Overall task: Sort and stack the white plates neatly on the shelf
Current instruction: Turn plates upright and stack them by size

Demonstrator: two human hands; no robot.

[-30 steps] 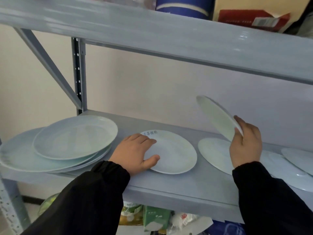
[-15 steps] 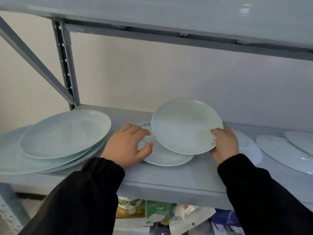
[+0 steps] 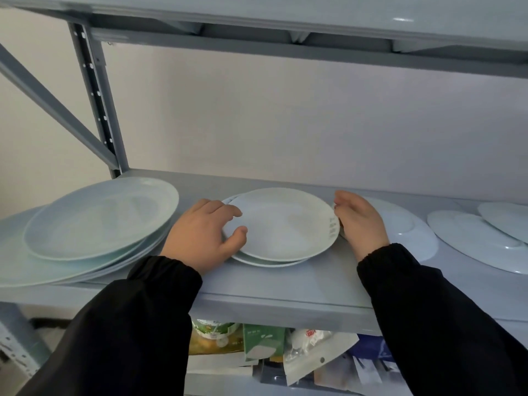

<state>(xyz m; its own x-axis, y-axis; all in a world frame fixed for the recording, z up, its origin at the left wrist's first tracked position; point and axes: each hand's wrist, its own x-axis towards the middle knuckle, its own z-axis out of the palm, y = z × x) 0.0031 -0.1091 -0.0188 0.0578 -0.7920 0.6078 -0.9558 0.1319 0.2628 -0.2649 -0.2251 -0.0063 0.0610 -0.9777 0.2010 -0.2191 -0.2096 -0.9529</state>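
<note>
A small white plate (image 3: pixel 281 222) lies on top of another small plate (image 3: pixel 268 260) in the middle of the grey shelf (image 3: pixel 285 284). My left hand (image 3: pixel 204 232) grips the left rims of this pair, thumb on the top plate. My right hand (image 3: pixel 358 221) touches the top plate's right rim with curled fingers. A stack of larger white plates (image 3: pixel 94 221) sits at the left end. One plate (image 3: pixel 411 230) lies just right of my right hand, partly hidden by it. Two more overlapping plates (image 3: pixel 480 238) lie at the far right.
The upper shelf (image 3: pixel 314 21) hangs low overhead. A grey upright post (image 3: pixel 97 101) and a diagonal brace (image 3: pixel 51 107) stand at the left. Bags and packets (image 3: pixel 263 344) fill the level below. A pale wall closes the back.
My right hand carried a plate from the right, tilted it flat and set it onto the small plate under my left hand. The camera dipped lower and closer.
</note>
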